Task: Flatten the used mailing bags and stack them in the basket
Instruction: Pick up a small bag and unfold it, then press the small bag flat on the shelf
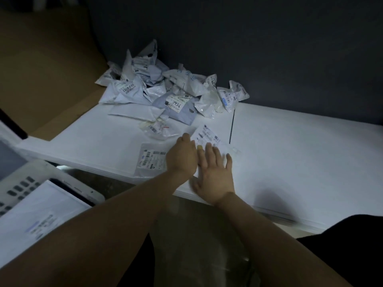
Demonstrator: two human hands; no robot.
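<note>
A white mailing bag (pixel 209 137) with a printed label lies flat on the white table (pixel 290 154). My right hand (pixel 214 172) presses on it with straight, spread fingers. My left hand (pixel 182 156) rests beside it on the bag's left part; its fingers are hidden from view. A second flat bag (pixel 150 160) with a barcode label lies just left of my left hand, near the table's front edge. A heap of crumpled bags (pixel 165 88) fills the table's back left. The white basket (pixel 27 183) stands at lower left with a flat bag (pixel 39 216) inside.
A small crumpled clear bag (pixel 159 128) lies between the heap and my hands. Brown cardboard (pixel 45 75) leans at the left. A dark wall (pixel 269 48) backs the table. A dark seam (pixel 231 127) runs across the tabletop to the right of the pressed bag.
</note>
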